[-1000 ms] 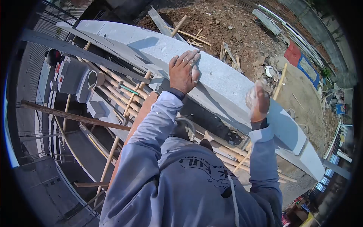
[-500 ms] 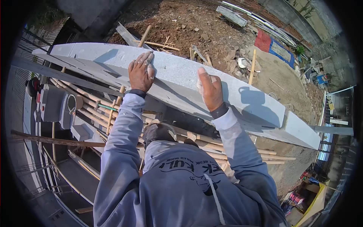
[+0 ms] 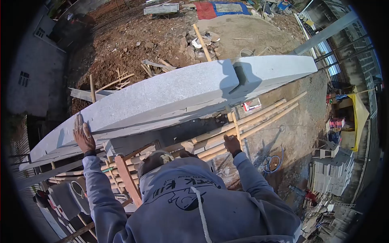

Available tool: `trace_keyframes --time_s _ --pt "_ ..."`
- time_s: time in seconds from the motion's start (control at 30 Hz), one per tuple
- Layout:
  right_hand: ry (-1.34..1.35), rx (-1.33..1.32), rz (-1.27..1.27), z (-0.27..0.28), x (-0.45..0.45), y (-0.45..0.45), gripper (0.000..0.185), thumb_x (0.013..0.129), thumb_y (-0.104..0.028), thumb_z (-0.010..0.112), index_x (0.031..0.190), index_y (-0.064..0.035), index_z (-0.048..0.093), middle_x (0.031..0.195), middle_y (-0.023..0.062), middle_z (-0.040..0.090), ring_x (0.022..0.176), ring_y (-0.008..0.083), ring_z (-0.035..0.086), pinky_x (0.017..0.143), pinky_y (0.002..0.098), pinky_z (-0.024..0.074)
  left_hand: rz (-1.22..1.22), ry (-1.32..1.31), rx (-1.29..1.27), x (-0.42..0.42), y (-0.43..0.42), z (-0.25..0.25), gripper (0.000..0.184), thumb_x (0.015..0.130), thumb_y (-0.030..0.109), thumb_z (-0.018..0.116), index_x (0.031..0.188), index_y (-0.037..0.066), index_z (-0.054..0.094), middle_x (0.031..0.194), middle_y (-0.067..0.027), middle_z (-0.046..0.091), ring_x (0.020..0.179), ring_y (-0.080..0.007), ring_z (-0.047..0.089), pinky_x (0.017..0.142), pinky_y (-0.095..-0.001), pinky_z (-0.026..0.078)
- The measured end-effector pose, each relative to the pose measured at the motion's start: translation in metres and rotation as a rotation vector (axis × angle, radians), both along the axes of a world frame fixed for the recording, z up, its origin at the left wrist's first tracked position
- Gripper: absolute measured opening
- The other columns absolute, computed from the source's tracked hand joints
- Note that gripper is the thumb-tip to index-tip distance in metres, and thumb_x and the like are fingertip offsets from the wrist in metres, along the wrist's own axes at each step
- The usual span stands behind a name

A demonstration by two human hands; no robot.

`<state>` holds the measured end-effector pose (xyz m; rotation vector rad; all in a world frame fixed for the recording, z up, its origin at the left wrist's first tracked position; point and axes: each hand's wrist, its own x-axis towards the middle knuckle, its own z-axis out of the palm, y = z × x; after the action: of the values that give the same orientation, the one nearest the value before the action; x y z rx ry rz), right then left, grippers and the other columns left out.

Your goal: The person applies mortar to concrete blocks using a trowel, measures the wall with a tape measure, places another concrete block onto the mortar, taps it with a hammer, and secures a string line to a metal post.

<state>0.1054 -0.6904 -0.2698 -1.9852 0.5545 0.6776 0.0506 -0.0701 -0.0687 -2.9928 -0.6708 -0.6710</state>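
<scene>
A long row of pale grey blocks point(image 3: 162, 91) forms a wall top that crosses the view, with a gap between two blocks right of the middle. My left hand point(image 3: 84, 135) lies with fingers stretched against the near top edge of the blocks at the left. Below the wall, my right hand point(image 3: 232, 145) is closed beside an upright bamboo piece point(image 3: 236, 126) of the scaffold; whether it grips anything is too small to make out. Bamboo poles point(image 3: 259, 117) run beneath and in front of the wall.
A reddish-brown plank point(image 3: 127, 180) slants below the wall. Far below on the ground lie a blue hose point(image 3: 267, 164), stacked blocks point(image 3: 333, 172) and a yellow sheet point(image 3: 360, 121). Beyond the wall are rubble point(image 3: 194, 46) and a red and blue mat point(image 3: 223, 9).
The view has swung to the right. My right hand has left the wall top and dropped below it, now closed. My left hand remains on the blocks, its fingers flatter.
</scene>
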Motion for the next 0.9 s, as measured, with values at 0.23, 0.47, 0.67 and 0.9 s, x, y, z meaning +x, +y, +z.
trace_keyframes --time_s 0.23,0.47,0.67,0.9 --pt "-0.010 0.102 -0.080 0.007 0.018 0.009 0.037 0.088 -0.035 0.058 0.063 -0.0073 0.053 0.049 -0.0003 0.048 0.037 0.0099 0.042 0.036 0.0266 0.0340 -0.037 0.023 0.043 0.000 0.010 -0.001 0.048 0.098 0.037 0.024 0.138 0.016 0.041 0.143 -0.0054 0.039 0.133 -0.0260 0.032 0.109 -0.0451 0.018" --pt "-0.472 0.045 0.293 0.029 0.063 0.058 0.030 0.086 -0.032 0.061 0.072 -0.0048 0.059 0.057 -0.0010 0.052 0.047 0.0083 0.047 0.042 0.0254 0.0360 0.021 -0.038 0.073 0.002 -0.012 0.007 0.042 0.096 0.034 0.033 0.133 0.022 0.047 0.139 -0.0011 0.043 0.131 -0.0245 0.035 0.107 -0.0431 0.022" --pt "-0.522 -0.014 0.567 0.057 0.078 0.131 0.034 0.091 -0.022 0.051 0.067 0.0025 0.051 0.056 0.0140 0.044 0.053 0.0266 0.037 0.053 0.0390 0.0329 0.038 -0.138 -0.065 0.004 -0.030 0.006 0.038 0.093 0.036 0.042 0.126 0.022 0.053 0.135 0.0005 0.048 0.129 -0.0230 0.037 0.108 -0.0489 0.017" --pt "-0.474 -0.230 1.103 0.040 0.028 0.253 0.029 0.082 -0.026 0.060 0.071 0.0012 0.060 0.062 0.0188 0.057 0.057 0.0324 0.054 0.058 0.0407 0.0413 0.016 -0.447 -0.340 -0.085 -0.007 -0.028 0.051 0.091 0.028 0.050 0.138 0.015 0.036 0.144 -0.0091 0.034 0.133 -0.0289 0.031 0.109 -0.0520 0.018"
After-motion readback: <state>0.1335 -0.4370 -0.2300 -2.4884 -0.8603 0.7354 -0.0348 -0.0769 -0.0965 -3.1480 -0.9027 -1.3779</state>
